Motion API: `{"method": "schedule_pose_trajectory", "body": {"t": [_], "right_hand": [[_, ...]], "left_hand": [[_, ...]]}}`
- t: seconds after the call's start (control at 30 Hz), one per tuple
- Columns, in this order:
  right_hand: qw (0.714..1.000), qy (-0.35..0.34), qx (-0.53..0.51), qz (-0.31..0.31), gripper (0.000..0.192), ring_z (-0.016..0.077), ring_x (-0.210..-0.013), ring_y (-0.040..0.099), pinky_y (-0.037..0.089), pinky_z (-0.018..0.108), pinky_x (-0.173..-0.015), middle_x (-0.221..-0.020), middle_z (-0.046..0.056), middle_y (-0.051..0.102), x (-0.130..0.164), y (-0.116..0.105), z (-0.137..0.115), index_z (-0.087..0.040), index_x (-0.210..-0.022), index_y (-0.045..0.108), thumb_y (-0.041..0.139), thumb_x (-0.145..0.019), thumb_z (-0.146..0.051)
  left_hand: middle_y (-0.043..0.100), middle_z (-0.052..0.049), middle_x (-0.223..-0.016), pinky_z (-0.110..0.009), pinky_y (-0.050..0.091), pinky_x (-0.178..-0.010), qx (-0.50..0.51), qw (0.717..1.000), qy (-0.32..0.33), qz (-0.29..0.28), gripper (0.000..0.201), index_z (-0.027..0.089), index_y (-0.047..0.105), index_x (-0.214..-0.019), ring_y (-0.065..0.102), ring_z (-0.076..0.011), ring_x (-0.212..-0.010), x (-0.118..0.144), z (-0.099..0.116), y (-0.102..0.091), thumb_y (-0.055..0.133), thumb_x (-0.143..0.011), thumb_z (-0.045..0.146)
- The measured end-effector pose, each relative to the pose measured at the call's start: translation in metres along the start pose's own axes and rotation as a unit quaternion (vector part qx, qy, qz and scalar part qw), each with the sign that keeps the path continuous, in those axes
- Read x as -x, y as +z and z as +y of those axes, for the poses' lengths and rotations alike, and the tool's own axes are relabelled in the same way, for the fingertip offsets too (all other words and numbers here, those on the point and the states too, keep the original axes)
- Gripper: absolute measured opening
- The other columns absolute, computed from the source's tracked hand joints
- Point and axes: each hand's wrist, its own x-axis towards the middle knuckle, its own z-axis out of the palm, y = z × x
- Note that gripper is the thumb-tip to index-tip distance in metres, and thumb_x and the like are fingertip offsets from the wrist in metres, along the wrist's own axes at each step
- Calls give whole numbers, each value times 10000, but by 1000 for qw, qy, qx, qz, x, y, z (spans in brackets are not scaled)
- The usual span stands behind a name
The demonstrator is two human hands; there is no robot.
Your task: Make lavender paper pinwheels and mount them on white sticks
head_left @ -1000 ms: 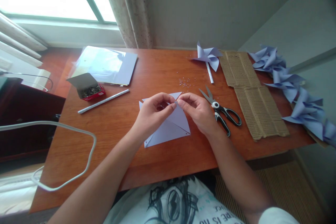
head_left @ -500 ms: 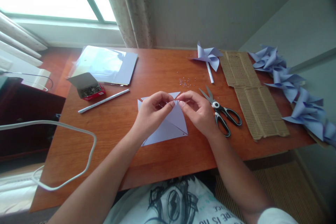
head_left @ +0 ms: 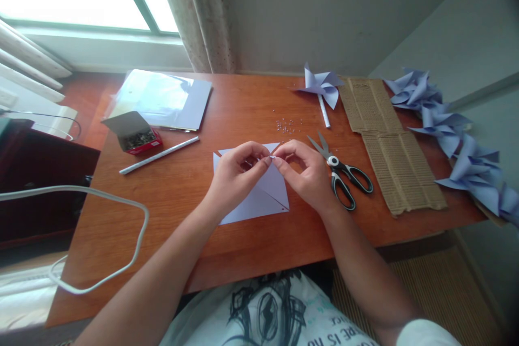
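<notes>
At frame centre, left hand [head_left: 235, 173] and right hand [head_left: 306, 173] pinch a lilac paper sheet [head_left: 259, 197] lying on the bench [head_left: 182, 194], fingers pressed together. Shirt print at bottom partly reads "IS NO".

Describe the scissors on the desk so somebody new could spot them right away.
On the reddish wooden desk, look just right of the person's right hand. The scissors lie between that hand and the corrugated cardboard strip, the only thing there with black-and-white handles and metal blades.
</notes>
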Motion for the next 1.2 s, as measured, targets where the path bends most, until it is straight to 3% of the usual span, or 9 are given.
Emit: {"method": "schedule_pose_trajectory", "body": {"t": [0.17,0.37,0.6,0.7,0.93,1.2], "right_hand": [[998,37,-51,2,96,186,-831,644,542,333,-788,-850,9,665,0,0,2,-240,-829,635,637,-914,-285],[979,104,-171,-31,118,146,-733,553,461,274,-677,-771,-17,596,-2,-2,5,-217,-801,637,671,-878,-300],[964,128,-229,-36,133,144,-728,520,432,272,-671,-768,-15,587,-2,-1,8,-213,-801,649,688,-881,-312],[959,131,-249,-14,122,141,-716,522,422,273,-672,-760,-19,589,-1,-1,9,-220,-814,662,691,-889,-311],[949,139,-275,68,101,120,-691,466,374,255,-656,-764,-29,546,-3,-4,10,-212,-809,665,712,-855,-289],[947,132,-276,98,117,129,-702,480,375,270,-667,-779,-25,548,-4,-6,12,-214,-823,647,703,-856,-312]], "left_hand": [[658,-27,-784,-270,469,-648,-11,1000,10,-8,172,194,678,-822,588,-159,-718,1,-2,1,713,-860,358],[655,-26,-777,-257,456,-629,-10,1000,4,-28,183,178,684,-851,574,-144,-691,2,-4,2,716,-864,357],[672,-32,-821,-252,459,-640,-3,1000,5,-29,172,177,690,-888,590,-146,-729,3,-3,2,715,-871,347],[700,-43,-870,-252,459,-640,0,1000,14,7,165,175,704,-919,604,-149,-743,0,1,-3,731,-854,325],[702,-27,-865,-223,434,-621,10,983,35,182,142,172,712,-913,597,-128,-727,-9,9,-27,751,-819,272],[686,-8,-793,-226,394,-561,17,979,27,204,110,166,713,-887,524,-95,-614,-12,7,-32,737,-802,230]]}}
